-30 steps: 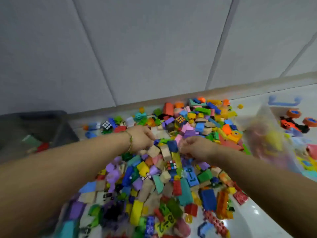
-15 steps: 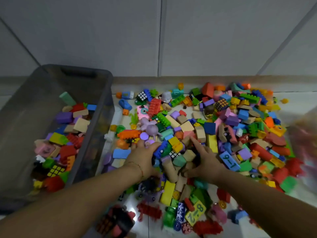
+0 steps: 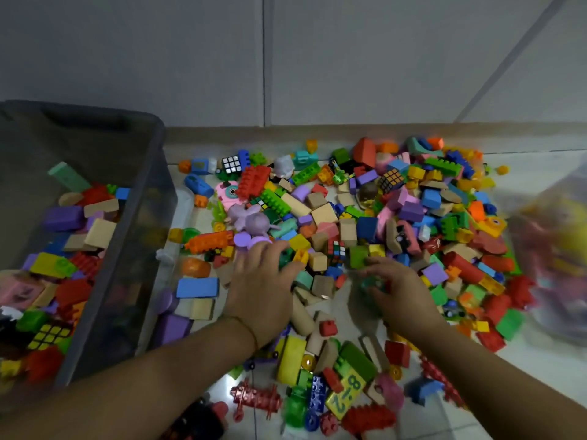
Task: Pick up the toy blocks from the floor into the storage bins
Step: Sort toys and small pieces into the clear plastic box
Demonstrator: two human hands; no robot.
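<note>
Blocks [image 3: 320, 214]: a big mixed heap on the floor [image 3: 546, 163] against the skirting, just right of the grey storage bin [image 3: 139, 236]. The bin holds a layer of them with plenty of room left. My read is early-to-mid task.

Left hand [image 3: 260, 281]: grip spread, fingers lying flat on top of the heap. Right hand [image 3: 398, 290]: fingers curled down over something green and blurred, so I can't tell if the grip has closed on it.

The step in hand looks like gathering a two-handed scoop. To do it well:
- Bring the palms together low on the floor and cup under the pile, no single-piece pinching.
- Keep the load small enough that nothing spills past the thumbs.
- Lift over the bin's near wall and release low inside.
- The foam-looking wedges should squeeze and hold. The hard studded bricks will likely slip out the sides.
- Sweep small round bits last, since they'll probably roll.

Writing: the yellow number tile [image 3: 346, 393] shows "8", a dash-like mark and "2", upside down from this view. The sticker puzzle cubes [image 3: 231, 163] show no legible brand. The bag [image 3: 556, 249] at right is too blurred to read.
</note>
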